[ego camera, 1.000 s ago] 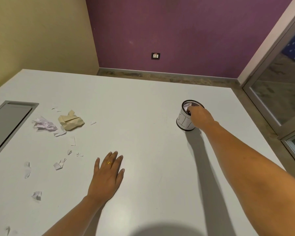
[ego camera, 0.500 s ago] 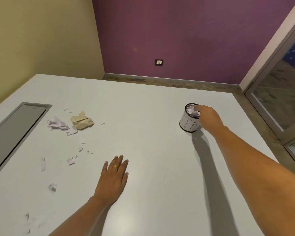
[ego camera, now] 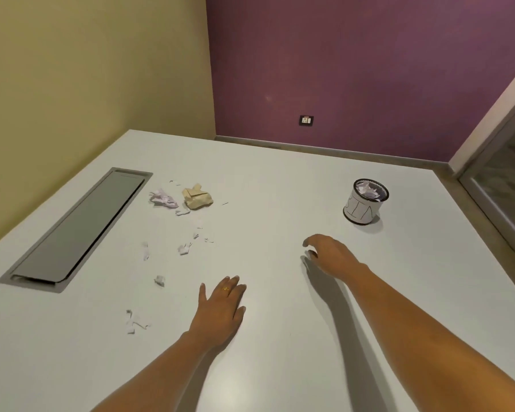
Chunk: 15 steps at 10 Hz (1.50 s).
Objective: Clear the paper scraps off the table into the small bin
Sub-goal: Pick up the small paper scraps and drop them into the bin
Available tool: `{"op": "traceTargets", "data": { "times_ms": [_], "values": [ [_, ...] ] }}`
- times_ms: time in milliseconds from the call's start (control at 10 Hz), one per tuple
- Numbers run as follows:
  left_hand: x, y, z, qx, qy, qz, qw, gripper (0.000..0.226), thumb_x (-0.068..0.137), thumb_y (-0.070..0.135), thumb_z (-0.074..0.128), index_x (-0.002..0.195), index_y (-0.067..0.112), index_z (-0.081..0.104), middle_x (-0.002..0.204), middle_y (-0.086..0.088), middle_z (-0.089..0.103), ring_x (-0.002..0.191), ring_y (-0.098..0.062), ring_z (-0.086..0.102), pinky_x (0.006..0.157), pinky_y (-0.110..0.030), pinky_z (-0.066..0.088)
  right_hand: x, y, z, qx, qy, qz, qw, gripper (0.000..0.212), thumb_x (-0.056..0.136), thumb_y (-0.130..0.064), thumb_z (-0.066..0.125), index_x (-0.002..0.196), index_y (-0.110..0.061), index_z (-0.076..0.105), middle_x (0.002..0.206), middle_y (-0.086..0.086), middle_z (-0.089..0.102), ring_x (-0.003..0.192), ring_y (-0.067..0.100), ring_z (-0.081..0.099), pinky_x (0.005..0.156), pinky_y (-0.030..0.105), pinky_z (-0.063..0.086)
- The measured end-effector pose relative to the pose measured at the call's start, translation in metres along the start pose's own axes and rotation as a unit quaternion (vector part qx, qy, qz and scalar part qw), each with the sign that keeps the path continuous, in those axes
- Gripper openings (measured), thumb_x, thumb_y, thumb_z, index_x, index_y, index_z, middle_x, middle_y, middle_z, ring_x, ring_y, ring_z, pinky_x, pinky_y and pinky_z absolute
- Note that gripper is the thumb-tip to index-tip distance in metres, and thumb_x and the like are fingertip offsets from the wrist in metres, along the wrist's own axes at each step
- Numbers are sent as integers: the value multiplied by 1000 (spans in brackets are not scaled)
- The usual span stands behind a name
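The paper scraps (ego camera: 185, 248) lie on the left of the worktop (ego camera: 280, 188), 2 big wads (ego camera: 197, 197) at the far end. The small bin (ego camera: 358, 210) stands well apart on the right, with crumpled paper (ego camera: 369, 191) inside. Your right hand (ego camera: 330, 254) hangs between them, fingers (ego camera: 312, 237) loosely curled, holding nothing. Your left hand (ego camera: 220, 307) lies flat. I think you reach left for a scrap next.

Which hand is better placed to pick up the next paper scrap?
Probably left. The left hand lies flat close to the small white torn scrap, and the crumpled beige paper is on its side too. The right hand hovers empty, farther away, nearer the white paper-wrapped bin.
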<state>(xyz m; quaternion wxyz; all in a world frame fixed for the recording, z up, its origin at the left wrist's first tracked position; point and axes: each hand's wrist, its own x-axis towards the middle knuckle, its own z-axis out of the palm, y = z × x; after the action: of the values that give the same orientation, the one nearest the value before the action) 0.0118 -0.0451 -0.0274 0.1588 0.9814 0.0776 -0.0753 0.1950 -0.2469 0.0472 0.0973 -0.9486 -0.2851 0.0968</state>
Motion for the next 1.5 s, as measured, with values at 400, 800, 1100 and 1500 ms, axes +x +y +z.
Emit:
{"op": "traceTargets", "data": {
  "times_ms": [400,800,1100,1500],
  "values": [
    [-94,-78,-37,-86,183,-183,962,39,95,31,44,134,24,43,147,7,38,139,-6,27,114,-54,4,-32,-155,64,19,-97,-169,981,33,98,-24,41,127,-13,51,135,2,51,123,20,49,101,29,39],
    [-176,-158,-35,-122,143,-385,904,58,95,36,44,145,14,24,156,-5,21,145,-20,15,112,-60,15,-47,-284,104,98,-231,-205,946,63,92,-17,54,147,-10,23,158,10,12,146,23,15,116,35,21],
    [-182,-161,-32,-87,109,-371,918,58,95,38,43,144,16,23,157,-3,15,146,-20,9,114,-57,13,-51,-312,127,-14,-197,-219,955,64,94,1,35,150,-12,8,160,10,-5,147,31,-3,120,46,15],
    [-178,-157,-25,-64,131,-388,910,55,94,38,43,142,15,29,156,-5,21,145,-21,14,113,-58,16,-80,-284,113,85,-201,-222,950,35,100,-16,34,128,-2,50,138,17,44,127,32,41,106,44,36]
  ]
}}
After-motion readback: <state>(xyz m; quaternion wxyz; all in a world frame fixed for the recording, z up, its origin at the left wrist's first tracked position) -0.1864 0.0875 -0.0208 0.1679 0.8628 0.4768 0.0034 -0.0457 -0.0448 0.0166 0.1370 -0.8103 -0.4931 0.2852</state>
